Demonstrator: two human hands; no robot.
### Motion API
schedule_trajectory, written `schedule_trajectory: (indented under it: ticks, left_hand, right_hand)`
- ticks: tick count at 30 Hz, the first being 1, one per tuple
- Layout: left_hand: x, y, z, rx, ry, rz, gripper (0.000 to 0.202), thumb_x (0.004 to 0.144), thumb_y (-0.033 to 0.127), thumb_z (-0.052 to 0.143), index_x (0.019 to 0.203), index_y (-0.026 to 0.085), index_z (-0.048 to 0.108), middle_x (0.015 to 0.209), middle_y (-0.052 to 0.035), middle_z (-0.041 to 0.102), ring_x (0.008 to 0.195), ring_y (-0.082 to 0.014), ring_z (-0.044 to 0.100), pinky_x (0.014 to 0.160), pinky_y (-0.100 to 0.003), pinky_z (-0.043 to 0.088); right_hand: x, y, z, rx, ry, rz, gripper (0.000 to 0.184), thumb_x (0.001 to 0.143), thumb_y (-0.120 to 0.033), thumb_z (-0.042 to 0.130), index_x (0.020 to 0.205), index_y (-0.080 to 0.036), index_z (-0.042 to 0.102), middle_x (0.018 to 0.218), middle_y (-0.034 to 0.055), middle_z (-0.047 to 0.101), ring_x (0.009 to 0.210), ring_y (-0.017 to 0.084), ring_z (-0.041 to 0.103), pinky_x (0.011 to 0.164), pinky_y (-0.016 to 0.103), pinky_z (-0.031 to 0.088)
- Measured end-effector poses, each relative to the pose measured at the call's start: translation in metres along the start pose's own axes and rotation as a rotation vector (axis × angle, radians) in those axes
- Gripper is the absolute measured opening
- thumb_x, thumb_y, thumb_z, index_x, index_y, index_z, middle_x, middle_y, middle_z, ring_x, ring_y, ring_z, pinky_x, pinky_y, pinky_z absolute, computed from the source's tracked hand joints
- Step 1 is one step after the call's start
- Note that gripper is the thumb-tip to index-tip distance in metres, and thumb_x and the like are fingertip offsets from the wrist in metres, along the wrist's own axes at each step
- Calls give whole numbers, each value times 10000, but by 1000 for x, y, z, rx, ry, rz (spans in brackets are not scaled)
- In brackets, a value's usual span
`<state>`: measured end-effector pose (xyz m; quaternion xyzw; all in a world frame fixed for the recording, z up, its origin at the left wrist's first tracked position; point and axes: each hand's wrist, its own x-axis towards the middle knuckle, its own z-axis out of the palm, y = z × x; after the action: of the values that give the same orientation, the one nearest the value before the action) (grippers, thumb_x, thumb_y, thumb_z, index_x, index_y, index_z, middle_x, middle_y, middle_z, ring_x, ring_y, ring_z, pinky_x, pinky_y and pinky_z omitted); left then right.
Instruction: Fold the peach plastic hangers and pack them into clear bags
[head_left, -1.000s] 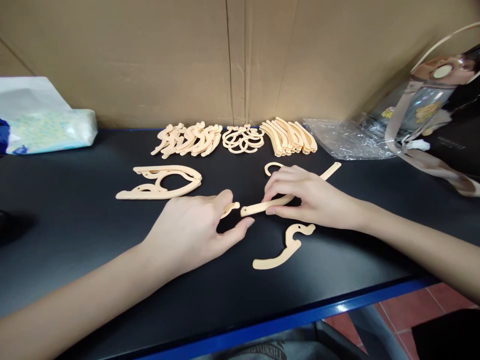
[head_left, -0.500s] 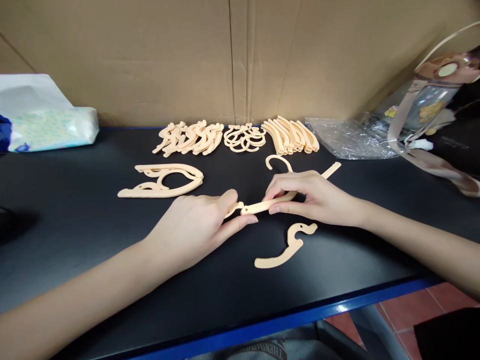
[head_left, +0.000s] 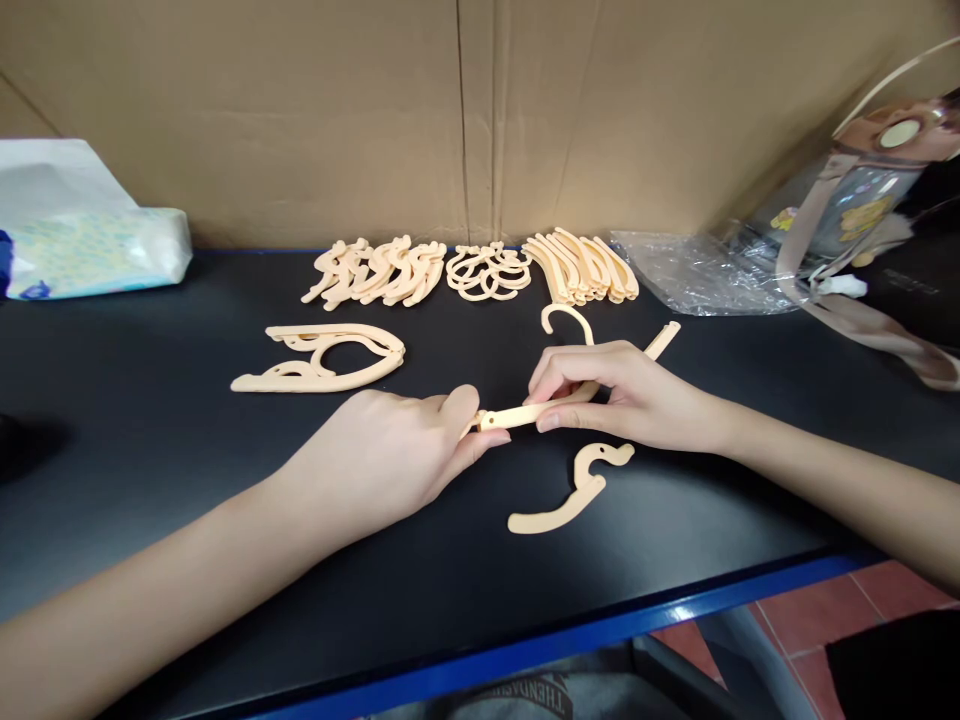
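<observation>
My right hand (head_left: 619, 392) grips a cream plastic hanger piece (head_left: 517, 416) whose hook (head_left: 568, 318) sticks up behind the fingers; one arm points toward the back right. In my left hand (head_left: 405, 445) a second cream hanger arm piece (head_left: 471, 424) is pinched between thumb and fingers, mostly hidden. Its tip meets the holed end of the piece in my right hand. Below the right hand a loose curved hanger arm (head_left: 559, 515) lies on the table. Left of my hands rests a folded hanger (head_left: 330, 378).
Along the back of the black table (head_left: 420, 600) lie piles of curved arms (head_left: 382, 272), hooks (head_left: 487, 272) and straighter arms (head_left: 585, 268). A clear plastic bag (head_left: 697, 270) and a strapped bottle (head_left: 870, 190) stand at right, a tissue pack (head_left: 97, 250) at left, cardboard (head_left: 300, 120) behind.
The left hand's piece has come closer against the end of the piece in my right hand. The hook has tilted slightly to the right.
</observation>
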<state>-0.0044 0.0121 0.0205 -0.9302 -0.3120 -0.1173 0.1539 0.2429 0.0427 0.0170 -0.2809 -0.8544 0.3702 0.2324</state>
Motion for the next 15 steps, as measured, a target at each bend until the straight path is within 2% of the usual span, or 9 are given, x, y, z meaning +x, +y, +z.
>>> schedule_trajectory:
  ticks: [5, 15]
  left_hand:
    - [1, 0, -1, 75, 75, 61, 557, 1071, 386, 206, 672, 157, 521, 444, 17, 498, 324, -161, 528, 365, -270, 223]
    - [2, 2, -3, 91, 68, 73, 565, 1072, 363, 205, 663, 151, 532, 437, 27, 467, 304, -149, 493, 355, -274, 219]
  right_hand:
    - [-1, -1, 1, 43, -3, 38, 210, 907, -355, 659, 893, -146, 644, 852, 30, 651, 689, 120, 605, 552, 228, 429]
    - [0, 0, 0, 63, -26, 55, 217, 909, -364, 656, 890, -148, 653, 826, 20, 659, 662, 109, 580, 548, 229, 414]
